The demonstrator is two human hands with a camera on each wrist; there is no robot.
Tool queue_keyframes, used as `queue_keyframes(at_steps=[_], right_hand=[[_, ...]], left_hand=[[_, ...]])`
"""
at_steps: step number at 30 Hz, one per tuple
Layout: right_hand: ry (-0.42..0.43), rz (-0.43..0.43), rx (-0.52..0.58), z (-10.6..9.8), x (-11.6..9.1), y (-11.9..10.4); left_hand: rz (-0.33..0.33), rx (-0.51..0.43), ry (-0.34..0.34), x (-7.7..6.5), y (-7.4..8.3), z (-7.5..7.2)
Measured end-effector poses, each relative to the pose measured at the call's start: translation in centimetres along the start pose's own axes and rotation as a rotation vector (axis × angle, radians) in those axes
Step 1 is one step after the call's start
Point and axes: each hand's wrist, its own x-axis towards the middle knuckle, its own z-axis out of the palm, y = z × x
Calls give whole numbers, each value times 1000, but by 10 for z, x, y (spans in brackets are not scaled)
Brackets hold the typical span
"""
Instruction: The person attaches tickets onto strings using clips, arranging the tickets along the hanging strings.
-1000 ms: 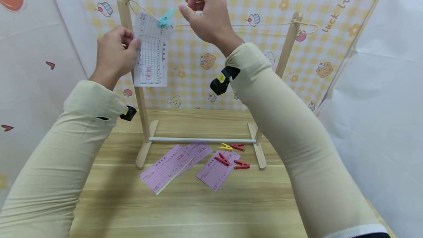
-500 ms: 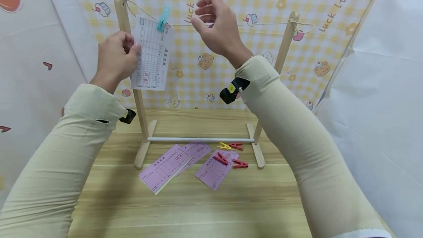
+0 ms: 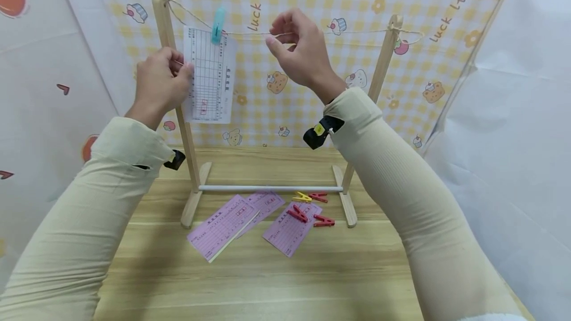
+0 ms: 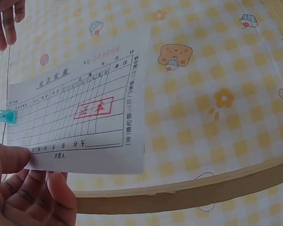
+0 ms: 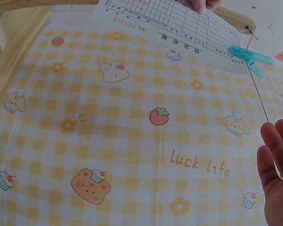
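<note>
A white receipt slip point(image 3: 207, 83) hangs from the string point(image 3: 250, 33), held at its top edge by a teal clothespin point(image 3: 217, 26). My left hand point(image 3: 162, 80) pinches the slip's left edge. In the left wrist view, the thumb lies on the printed face of the slip point(image 4: 75, 117) and the fingers are behind it. To the right of the clothespin, my right hand point(image 3: 303, 51) is beside the string with loosely bent fingers. The right wrist view shows its fingertips point(image 5: 269, 132) close to the string, holding nothing; whether they touch it I cannot tell.
A wooden stand with a left post point(image 3: 184, 128) and right post point(image 3: 383, 63) carries the string; a white rod point(image 3: 272, 188) joins its feet. Pink slips point(image 3: 223, 227) lie on the table, as do a yellow clothespin point(image 3: 302, 197) and red clothespins point(image 3: 324, 221).
My right hand has moved away from the clothespin, right and downward. The clothespin has come upright on the string, and the slip hangs straighter. My left hand keeps its pinch on the slip.
</note>
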Motion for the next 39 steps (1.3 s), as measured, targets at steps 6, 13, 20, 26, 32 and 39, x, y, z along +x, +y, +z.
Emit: queue_keyframes(at_steps=[6,13,20,26,32,39], right_hand=[[-19,1,0,-2,-8,7],[-50,46,-4,-5,-20,16],[-68,47,-20,-9,-31,28],[-87,14,-41,-13,-43,40],[-116,35,-57,-17,-57,50],[-158,88,-62,-18,-75,64]], left_hand=[[-21,-14,-32,1,-1,2],[-36,-11,-78,-4,-7,3],[-6,-17,-103,-11,-14,3],[25,3,-116,-17,-23,8],[39,-4,-134,-25,-36,14],[48,-6,-177,-36,-51,22]])
